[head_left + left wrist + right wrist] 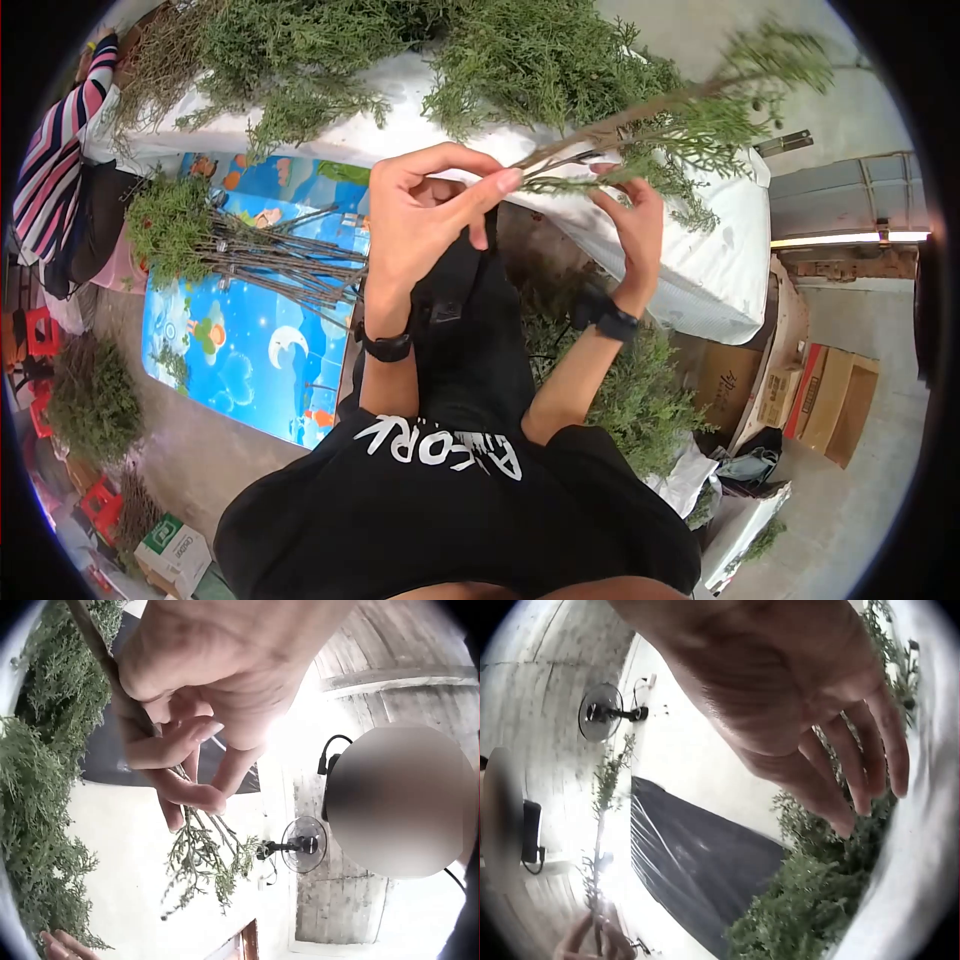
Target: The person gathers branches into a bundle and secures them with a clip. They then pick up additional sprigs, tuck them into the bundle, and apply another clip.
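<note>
My left hand [422, 215] pinches the stem end of a leafy evergreen branch [640, 112] between thumb and fingertips. In the left wrist view its thin green sprig [201, 859] hangs below the fingers, and a brown stem [96, 637] runs up past the thumb. My right hand [635, 228] is raised beside the branch, its fingertips overlapping the greenery in the head view. Seen from the right wrist, that hand's fingers [840, 776] are loosely extended with nothing between them. The branch's leafy end is blurred.
Green cuttings [560, 65] are heaped on a white-covered table [400, 100] ahead. A bundle of cut stems [290, 250] lies on a blue cartoon-print table [240, 370] at left. More greenery [650, 400] is low on the right, near cardboard boxes [835, 400]. Another person's striped sleeve [70, 150] shows far left.
</note>
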### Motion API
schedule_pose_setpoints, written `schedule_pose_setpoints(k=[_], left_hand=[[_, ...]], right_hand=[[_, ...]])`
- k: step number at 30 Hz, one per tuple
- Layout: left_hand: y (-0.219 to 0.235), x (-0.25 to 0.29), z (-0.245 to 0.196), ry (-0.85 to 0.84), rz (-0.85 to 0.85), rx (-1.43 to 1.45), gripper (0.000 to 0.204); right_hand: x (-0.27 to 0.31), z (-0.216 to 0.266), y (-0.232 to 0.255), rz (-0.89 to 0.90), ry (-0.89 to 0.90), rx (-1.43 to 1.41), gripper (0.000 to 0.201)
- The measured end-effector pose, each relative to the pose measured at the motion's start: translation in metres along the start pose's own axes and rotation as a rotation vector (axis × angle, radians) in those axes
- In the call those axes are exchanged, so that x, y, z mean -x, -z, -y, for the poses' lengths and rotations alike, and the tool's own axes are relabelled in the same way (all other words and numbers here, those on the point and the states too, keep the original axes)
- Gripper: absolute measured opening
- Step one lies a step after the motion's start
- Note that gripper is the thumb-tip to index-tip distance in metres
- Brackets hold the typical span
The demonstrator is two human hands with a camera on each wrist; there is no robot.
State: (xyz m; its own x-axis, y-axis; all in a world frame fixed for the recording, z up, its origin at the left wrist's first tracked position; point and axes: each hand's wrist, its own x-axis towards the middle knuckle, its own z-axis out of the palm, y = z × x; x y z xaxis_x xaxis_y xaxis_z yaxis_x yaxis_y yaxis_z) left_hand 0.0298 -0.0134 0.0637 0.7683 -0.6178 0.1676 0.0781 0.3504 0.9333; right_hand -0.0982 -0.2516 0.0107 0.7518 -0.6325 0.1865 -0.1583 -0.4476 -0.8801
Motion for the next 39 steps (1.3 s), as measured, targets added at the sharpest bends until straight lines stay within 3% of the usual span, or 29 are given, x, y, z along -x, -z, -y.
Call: schedule_pose_setpoints(k=[5, 9, 12, 15, 18, 21, 28, 31, 35, 38, 39], left_hand=[[0.015, -0.010, 0.009, 0.034, -0.122, -0.058, 0.017], [0.022, -0.020, 0.020, 0.072, -0.183, -0.021, 0.017], [0.025, -0.029, 0.029, 0.119, -0.218, -0.003, 0.018], [0.025, -0.036, 0.042, 0.129, -0.238, 0.013, 0.019], [0.025, -0.041, 0.049, 0.138, -0.241, 0.021, 0.020], [0.027, -0.045, 0.048, 0.168, -0.232, 0.029, 0.021], [0.022, -0.050, 0.051, 0.190, -0.193, 0.051, 0.020], [0.023, -0.049, 0.050, 0.181, -0.175, 0.031, 0.019], [0.024, -0.047, 0.049, 0.167, -0.140, 0.008, 0.016], [0.023, -0.044, 0.047, 0.154, -0.147, 0.019, 0.014], [0.022, -0.044, 0.046, 0.144, -0.151, 0.029, 0.013]], right_hand=[[-0.036, -0.043, -0.035, -0.148, -0.077, 0.001, 0.034], [-0.044, -0.047, -0.056, -0.254, 0.031, 0.214, 0.032], [-0.050, -0.012, -0.063, -0.180, -0.185, 0.326, 0.026], [-0.050, -0.025, -0.068, -0.210, -0.076, 0.251, 0.027], [-0.045, -0.016, -0.070, -0.142, -0.201, -0.104, 0.026], [-0.038, -0.006, -0.081, -0.319, -0.205, -0.134, 0.024], [-0.037, -0.008, -0.067, -0.354, -0.152, -0.133, 0.023], [-0.029, -0.015, -0.055, -0.407, -0.101, -0.506, 0.017], [-0.020, 0.004, -0.034, -0.671, -0.113, -0.506, 0.011], [-0.013, 0.004, -0.015, -0.870, -0.092, -0.774, 0.016], [-0.009, 0.003, -0.009, -0.815, -0.073, -0.732, 0.020]])
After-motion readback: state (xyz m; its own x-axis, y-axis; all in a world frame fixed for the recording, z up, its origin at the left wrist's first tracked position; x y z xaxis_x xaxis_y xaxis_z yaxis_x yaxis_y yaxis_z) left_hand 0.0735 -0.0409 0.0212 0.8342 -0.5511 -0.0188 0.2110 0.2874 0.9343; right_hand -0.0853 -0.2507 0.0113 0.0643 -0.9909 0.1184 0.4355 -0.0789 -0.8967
